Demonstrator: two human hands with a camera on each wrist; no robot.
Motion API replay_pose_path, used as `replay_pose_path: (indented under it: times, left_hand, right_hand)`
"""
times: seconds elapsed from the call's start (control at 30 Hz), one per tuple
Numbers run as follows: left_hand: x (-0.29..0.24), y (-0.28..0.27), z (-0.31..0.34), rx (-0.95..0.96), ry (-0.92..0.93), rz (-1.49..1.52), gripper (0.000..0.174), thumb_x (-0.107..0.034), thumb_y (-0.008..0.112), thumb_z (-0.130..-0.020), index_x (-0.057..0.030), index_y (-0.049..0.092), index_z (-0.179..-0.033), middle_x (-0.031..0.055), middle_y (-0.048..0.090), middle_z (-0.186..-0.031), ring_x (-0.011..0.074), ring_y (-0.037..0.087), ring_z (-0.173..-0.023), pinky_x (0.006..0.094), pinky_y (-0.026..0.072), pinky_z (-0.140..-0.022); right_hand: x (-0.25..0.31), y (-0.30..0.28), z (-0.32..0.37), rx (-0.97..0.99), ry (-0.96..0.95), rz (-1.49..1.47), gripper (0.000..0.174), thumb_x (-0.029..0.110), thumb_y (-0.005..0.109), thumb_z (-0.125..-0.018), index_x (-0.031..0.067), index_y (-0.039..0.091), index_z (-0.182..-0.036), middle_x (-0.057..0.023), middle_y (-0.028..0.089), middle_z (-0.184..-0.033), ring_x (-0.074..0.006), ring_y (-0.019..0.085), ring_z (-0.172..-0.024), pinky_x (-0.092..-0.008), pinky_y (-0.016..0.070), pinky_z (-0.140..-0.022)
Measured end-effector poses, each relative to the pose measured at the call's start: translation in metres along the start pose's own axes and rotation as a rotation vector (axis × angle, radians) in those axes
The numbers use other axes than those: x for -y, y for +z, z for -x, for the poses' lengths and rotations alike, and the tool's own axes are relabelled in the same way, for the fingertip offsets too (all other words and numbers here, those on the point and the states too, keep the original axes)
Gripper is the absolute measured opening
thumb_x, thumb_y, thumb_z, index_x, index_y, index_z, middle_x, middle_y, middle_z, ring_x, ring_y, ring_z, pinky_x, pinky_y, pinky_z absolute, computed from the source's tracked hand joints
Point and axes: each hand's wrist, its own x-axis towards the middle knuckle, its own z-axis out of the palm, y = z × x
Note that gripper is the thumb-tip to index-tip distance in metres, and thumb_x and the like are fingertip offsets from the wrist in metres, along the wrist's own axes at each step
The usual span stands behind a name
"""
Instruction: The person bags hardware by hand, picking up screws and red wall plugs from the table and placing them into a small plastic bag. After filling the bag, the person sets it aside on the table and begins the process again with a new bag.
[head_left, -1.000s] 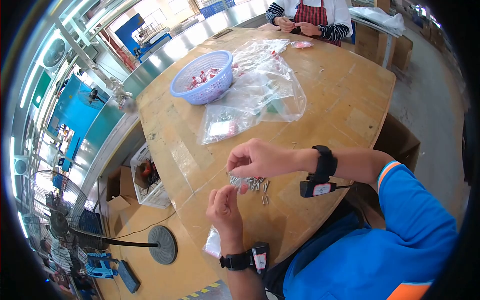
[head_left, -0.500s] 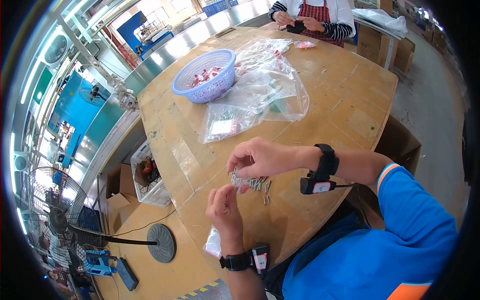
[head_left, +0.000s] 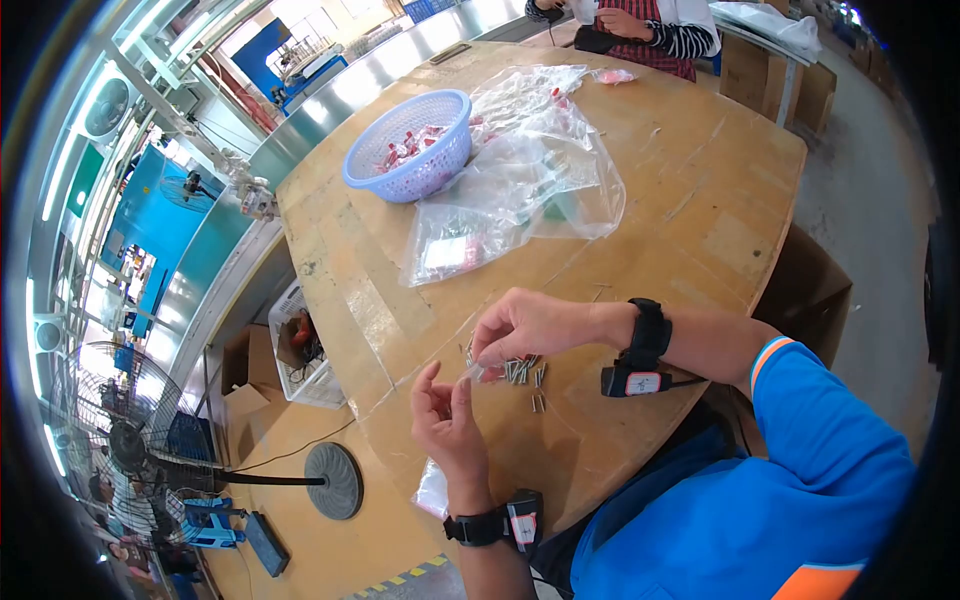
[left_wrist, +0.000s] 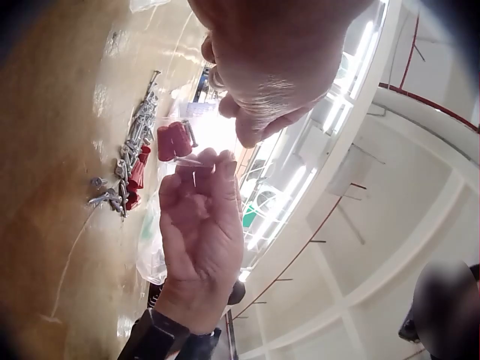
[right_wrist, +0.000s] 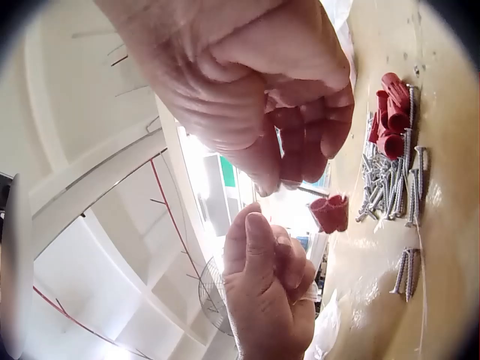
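My right hand (head_left: 540,322) pinches a small clear plastic bag between thumb and fingertips. Through its film show red wall plugs (right_wrist: 330,214) and a screw (left_wrist: 190,133). My left hand (head_left: 450,425) is palm up just below, its thumb raised beside the bag and apart from the index finger in the head view. Film overlaps the left fingertips (left_wrist: 206,159) in the left wrist view. Under the hands on the table lies a pile of silver screws (right_wrist: 386,184) with more red plugs (right_wrist: 391,120) on it. A few screws (right_wrist: 405,271) lie apart.
On the table (head_left: 660,260), a blue plastic basket (head_left: 425,178) holds red-filled packets beside a large clear bag (head_left: 520,190). Another small bag (head_left: 432,490) lies by my left wrist. A person (head_left: 640,30) is across the table. A floor fan (head_left: 125,445) and white crate (head_left: 318,385) stand left.
My left thumb and index finger have spread apart, away from their earlier pinch on the bag. The right hand still holds it. The person opposite has moved their hands with a black thing.
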Motion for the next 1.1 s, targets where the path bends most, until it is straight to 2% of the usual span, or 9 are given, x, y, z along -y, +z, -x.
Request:
replay_pose_path:
  times: [0.2,0.4,0.53,0.7,0.8,0.9,1.0,1.1]
  left_hand:
    - [0.012,0.004,0.0,0.114,-0.057,0.181,0.011,-0.009,0.063,-0.088,0.0009,0.062,-0.093,-0.0031,0.056,-0.075,0.0026,0.047,-0.065,0.0151,0.0353,-0.057]
    - [0.019,0.002,0.0,0.084,-0.006,0.142,0.011,-0.011,0.062,-0.089,-0.0005,0.064,-0.089,-0.005,0.054,-0.069,0.0006,0.042,-0.057,0.0149,0.0279,-0.049]
    - [0.015,0.004,0.001,0.064,-0.046,0.174,0.013,-0.013,0.062,-0.09,-0.0008,0.064,-0.088,-0.0056,0.051,-0.065,0.0004,0.038,-0.054,0.0161,0.0245,-0.046]
    - [0.01,0.004,0.002,0.082,-0.083,0.233,0.012,-0.013,0.062,-0.09,-0.0011,0.064,-0.088,-0.0057,0.049,-0.064,0.0003,0.036,-0.052,0.0168,0.0222,-0.045]
    - [0.015,0.003,0.001,0.069,-0.065,0.161,0.011,-0.011,0.061,-0.09,-0.0003,0.063,-0.089,-0.0039,0.054,-0.068,0.0012,0.043,-0.056,0.0158,0.0305,-0.049]
    - [0.011,0.009,0.0,0.048,0.032,0.134,0.009,-0.008,0.061,-0.089,0.0006,0.063,-0.09,-0.0011,0.059,-0.074,0.0034,0.052,-0.065,0.0166,0.0405,-0.058]
    - [0.014,0.004,0.001,0.088,0.022,0.074,0.007,-0.006,0.06,-0.089,0.0009,0.062,-0.089,0.0009,0.062,-0.081,0.0052,0.056,-0.074,0.0186,0.0447,-0.068]
    - [0.015,0.004,0.002,0.077,0.01,0.049,0.006,-0.005,0.061,-0.088,0.0001,0.061,-0.087,0.0001,0.061,-0.079,0.0049,0.055,-0.073,0.0182,0.0437,-0.067]
  right_hand:
    - [-0.003,0.002,0.002,-0.029,0.008,-0.105,0.016,0.01,0.063,-0.086,-0.0044,0.063,-0.092,-0.0092,0.068,-0.085,-0.0133,0.066,-0.078,-0.0237,0.052,-0.071]
    - [-0.007,0.004,0.002,-0.053,-0.005,-0.16,0.016,0.01,0.062,-0.087,-0.0042,0.062,-0.095,-0.0094,0.067,-0.087,-0.0136,0.066,-0.079,-0.0242,0.0523,-0.072]
    - [-0.013,0.003,0.0,-0.045,-0.084,-0.125,0.016,0.01,0.061,-0.088,-0.0041,0.061,-0.096,-0.0091,0.067,-0.088,-0.0138,0.065,-0.08,-0.0247,0.0523,-0.072]
    - [-0.009,0.008,0.002,-0.038,-0.042,-0.167,0.015,0.01,0.061,-0.088,-0.0039,0.061,-0.094,-0.0082,0.066,-0.087,-0.0128,0.064,-0.08,-0.0244,0.0521,-0.072]
    - [-0.012,0.01,0.001,-0.076,-0.068,-0.137,0.014,0.01,0.061,-0.087,-0.0035,0.061,-0.093,-0.008,0.066,-0.086,-0.0124,0.064,-0.08,-0.024,0.052,-0.071]
    - [-0.018,0.013,0.0,-0.098,-0.088,-0.139,0.014,0.01,0.062,-0.087,-0.0031,0.061,-0.092,-0.0078,0.066,-0.085,-0.0122,0.064,-0.079,-0.024,0.0519,-0.071]
    - [-0.018,0.016,0.0,-0.103,-0.078,-0.13,0.013,0.01,0.063,-0.086,-0.0026,0.062,-0.09,-0.0074,0.066,-0.084,-0.0119,0.064,-0.079,-0.0242,0.0517,-0.07]
    - [-0.019,0.017,0.001,-0.102,-0.073,-0.117,0.013,0.01,0.064,-0.086,-0.0021,0.062,-0.089,-0.007,0.067,-0.083,-0.0117,0.064,-0.078,-0.0243,0.0515,-0.07]
